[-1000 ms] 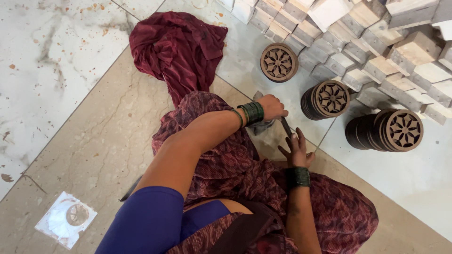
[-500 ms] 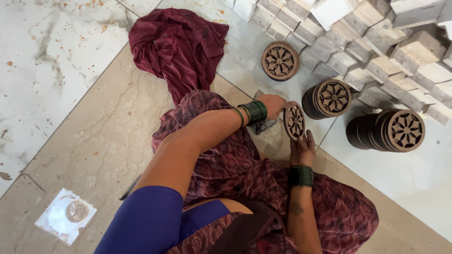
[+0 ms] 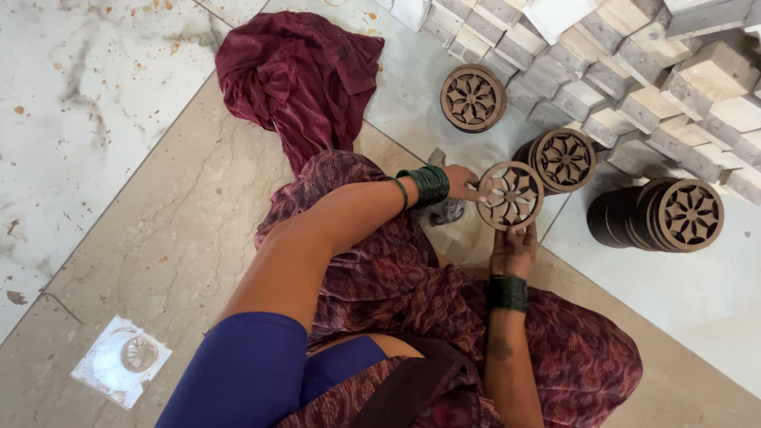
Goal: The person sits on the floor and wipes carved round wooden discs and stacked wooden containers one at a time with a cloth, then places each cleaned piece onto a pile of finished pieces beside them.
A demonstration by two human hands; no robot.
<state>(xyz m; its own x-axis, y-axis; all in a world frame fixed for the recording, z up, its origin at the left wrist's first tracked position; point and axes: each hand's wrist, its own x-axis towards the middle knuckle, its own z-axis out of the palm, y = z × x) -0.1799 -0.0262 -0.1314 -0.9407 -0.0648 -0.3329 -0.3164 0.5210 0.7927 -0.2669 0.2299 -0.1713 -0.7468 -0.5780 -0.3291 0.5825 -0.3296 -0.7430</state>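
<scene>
A round carved wooden disc [image 3: 511, 196] with a flower cut-out is held upright, its face toward me, above my lap. My right hand [image 3: 514, 250] grips its lower edge from below. My left hand [image 3: 461, 182], with green bangles on the wrist, pinches the disc's left edge. A crumpled grey piece of cloth or paper [image 3: 448, 211] lies on the floor just under my left hand. I am sitting on the floor with patterned maroon fabric over my knees.
A single similar disc [image 3: 473, 97] lies beyond. Two stacks of discs [image 3: 563, 158] [image 3: 674, 214] lie on their sides to the right. Several pale wooden blocks [image 3: 634, 71] are piled at top right. A maroon cloth [image 3: 301, 71] and a covered floor drain [image 3: 127, 361] are at the left.
The disc was edge-on between my hands a second ago; it has been turned so its carved face shows and lifted slightly toward the stacks. My hands stayed in place.
</scene>
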